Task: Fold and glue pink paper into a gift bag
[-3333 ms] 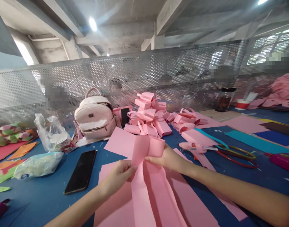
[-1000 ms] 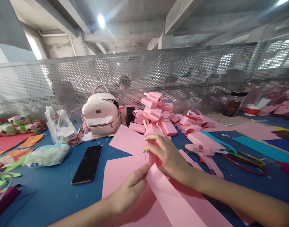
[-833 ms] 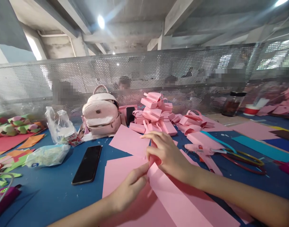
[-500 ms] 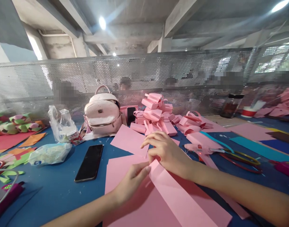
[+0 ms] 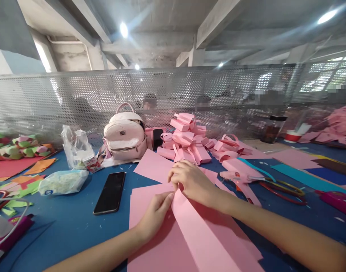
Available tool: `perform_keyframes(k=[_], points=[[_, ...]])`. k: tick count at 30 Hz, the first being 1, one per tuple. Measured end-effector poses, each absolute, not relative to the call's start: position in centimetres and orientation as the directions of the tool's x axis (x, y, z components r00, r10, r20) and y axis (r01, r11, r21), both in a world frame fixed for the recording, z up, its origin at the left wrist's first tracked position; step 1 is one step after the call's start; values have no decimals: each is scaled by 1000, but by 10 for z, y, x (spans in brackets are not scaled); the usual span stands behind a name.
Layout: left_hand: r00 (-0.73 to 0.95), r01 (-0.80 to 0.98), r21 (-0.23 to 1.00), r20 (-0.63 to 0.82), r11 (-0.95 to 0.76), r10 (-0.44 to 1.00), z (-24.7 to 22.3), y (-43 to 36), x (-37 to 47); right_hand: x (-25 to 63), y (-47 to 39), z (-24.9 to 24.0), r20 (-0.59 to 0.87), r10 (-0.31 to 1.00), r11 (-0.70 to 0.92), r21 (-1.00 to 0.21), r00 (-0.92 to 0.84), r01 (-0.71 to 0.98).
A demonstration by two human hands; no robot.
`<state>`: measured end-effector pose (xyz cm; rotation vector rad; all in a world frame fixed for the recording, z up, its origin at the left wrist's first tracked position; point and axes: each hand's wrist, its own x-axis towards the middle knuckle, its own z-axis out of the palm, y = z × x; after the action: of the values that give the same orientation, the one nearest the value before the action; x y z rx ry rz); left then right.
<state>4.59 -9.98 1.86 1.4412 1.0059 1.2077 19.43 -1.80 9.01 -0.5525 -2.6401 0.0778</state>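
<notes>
A long pink paper strip (image 5: 201,234) slants from the hands down toward the bottom edge, above larger pink sheets (image 5: 150,241). My left hand (image 5: 156,211) pinches the strip's far end between thumb and fingers. On the other side of that end, my right hand (image 5: 190,181) is closed on it with curled fingers; its fingertips are partly hidden. Another pink sheet (image 5: 154,166) lies just beyond the hands. Behind it rises a heap of folded pink paper pieces (image 5: 187,136).
Left of the sheets lie a black phone (image 5: 110,192) and a plastic packet (image 5: 62,182). A pink backpack (image 5: 124,136) stands behind. At right are a pink glue gun (image 5: 238,175), scissors (image 5: 286,189), a dark jar (image 5: 272,128) and a red-and-white cup (image 5: 292,136).
Both hands and the strip's held end have shifted slightly left in view. The phone, backpack and packet appear slightly further right. Both hands keep their hold.
</notes>
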Motion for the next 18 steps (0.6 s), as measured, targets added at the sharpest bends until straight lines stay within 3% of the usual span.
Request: perform_keyframes(k=[11,16,18], points=[[188,-191,980,92,-55,978,13,-93,45,202,-4,84,367,494,866,-296,-788,404],[210,-432,901,47,50,977,9,-91,46,211,-1,87,305,591,776,-470,-747,421],[209,-443,894,29,68,978,9,-91,46,214,3,87,269,636,712,-566,-723,416]])
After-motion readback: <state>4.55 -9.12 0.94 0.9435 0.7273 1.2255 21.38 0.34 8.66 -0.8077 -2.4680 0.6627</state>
